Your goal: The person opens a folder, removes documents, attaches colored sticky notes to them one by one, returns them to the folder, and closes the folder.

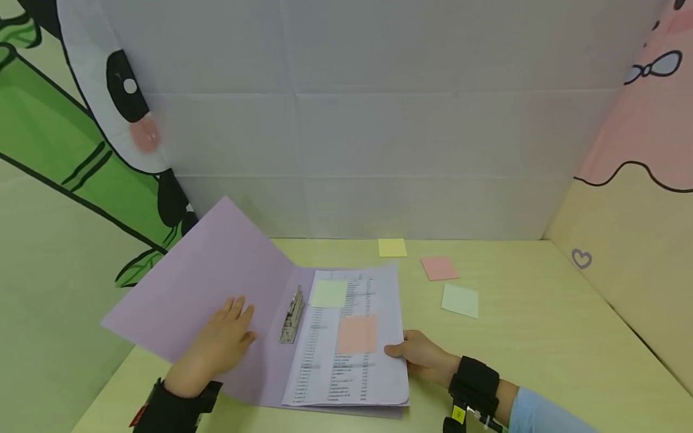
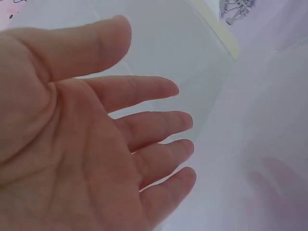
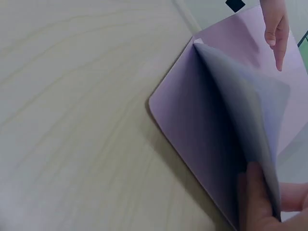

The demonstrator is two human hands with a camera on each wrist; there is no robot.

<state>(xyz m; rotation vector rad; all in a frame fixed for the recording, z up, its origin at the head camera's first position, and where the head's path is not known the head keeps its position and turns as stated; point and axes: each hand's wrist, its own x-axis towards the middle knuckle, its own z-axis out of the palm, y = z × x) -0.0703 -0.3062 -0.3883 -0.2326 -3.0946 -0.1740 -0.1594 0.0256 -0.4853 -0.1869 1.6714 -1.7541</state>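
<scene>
A purple folder (image 1: 216, 258) lies spread on the table, its left cover tilted up. Over the inside of that cover is my left hand (image 1: 216, 340), fingers straight and slightly spread; whether it touches the cover I cannot tell. My right hand (image 1: 425, 356) pinches the right edge of a stack of printed sheets (image 1: 387, 300), thumb on top and fingers beneath. In the right wrist view the sheets (image 3: 236, 91) are lifted off the folder's back cover (image 3: 180, 106). A green sticky note (image 1: 329, 293) and a pink sticky note (image 1: 357, 335) are on the top sheet. Beside them sits a metal clip (image 1: 292, 316).
Yellow (image 1: 392, 247), pink (image 1: 440, 268) and pale green (image 1: 460, 300) notes lie on the pale wood-grain table (image 1: 541, 337), right of and behind the folder. A grey panel (image 1: 346, 132) stands behind, with printed side panels left and right.
</scene>
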